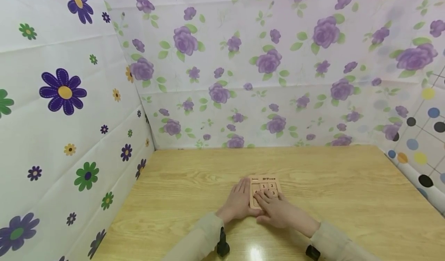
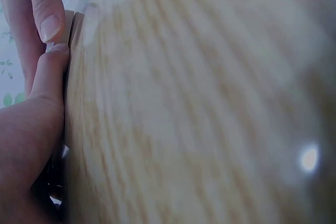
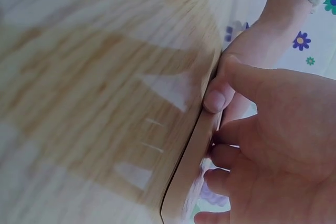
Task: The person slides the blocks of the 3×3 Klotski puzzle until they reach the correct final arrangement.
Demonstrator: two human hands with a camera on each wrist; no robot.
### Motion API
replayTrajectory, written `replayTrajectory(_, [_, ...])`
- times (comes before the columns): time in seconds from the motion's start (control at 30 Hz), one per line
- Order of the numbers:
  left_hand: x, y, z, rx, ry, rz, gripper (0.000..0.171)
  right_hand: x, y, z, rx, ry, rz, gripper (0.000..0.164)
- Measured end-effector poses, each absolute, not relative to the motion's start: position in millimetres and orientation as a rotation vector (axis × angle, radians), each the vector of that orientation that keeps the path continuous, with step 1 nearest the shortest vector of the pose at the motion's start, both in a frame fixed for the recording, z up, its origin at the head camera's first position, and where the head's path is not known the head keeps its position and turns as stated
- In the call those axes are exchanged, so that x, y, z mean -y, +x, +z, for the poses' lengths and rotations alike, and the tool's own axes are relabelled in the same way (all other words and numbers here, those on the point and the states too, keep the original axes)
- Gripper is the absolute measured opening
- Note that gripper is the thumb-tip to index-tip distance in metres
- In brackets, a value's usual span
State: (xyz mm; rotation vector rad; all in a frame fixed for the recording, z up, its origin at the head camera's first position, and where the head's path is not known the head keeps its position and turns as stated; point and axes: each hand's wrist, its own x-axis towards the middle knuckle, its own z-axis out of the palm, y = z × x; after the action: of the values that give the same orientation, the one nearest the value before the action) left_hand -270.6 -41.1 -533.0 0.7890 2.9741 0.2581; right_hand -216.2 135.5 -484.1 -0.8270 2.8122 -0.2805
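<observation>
A small wooden number puzzle board (image 1: 265, 178) lies flat on the table, with printing along its far edge. Its tiles 1 (image 1: 263, 186), 2 (image 1: 272, 185) and 3 (image 1: 273, 193) are in plain sight, while the 4 shows only partly. My left hand (image 1: 238, 203) rests along the board's left side, fingers straight, its thumb lying against the near edge. Over the lower part of the tray my right hand (image 1: 278, 210) reaches in, fingertips touching the tiles and covering several of them. The right wrist view shows the board's side edge (image 3: 181, 187) beside my fingers.
The wooden table (image 1: 194, 168) spreads around the board. A floral cloth (image 1: 243, 110) hangs behind it, a daisy-patterned cloth (image 1: 104, 149) borders the left, and a dotted cloth (image 1: 417, 137) the right. Dark bands (image 1: 222, 245) sit at the wrists.
</observation>
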Motion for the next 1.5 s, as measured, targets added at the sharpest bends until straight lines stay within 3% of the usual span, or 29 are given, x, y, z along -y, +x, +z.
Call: replayTrajectory(1.5, [41.7,-272.5,-537.9,-2.960,0.769,0.270,0.122,-137.2,-214.6,-482.0,-2.784,-0.820,-0.268,0.072])
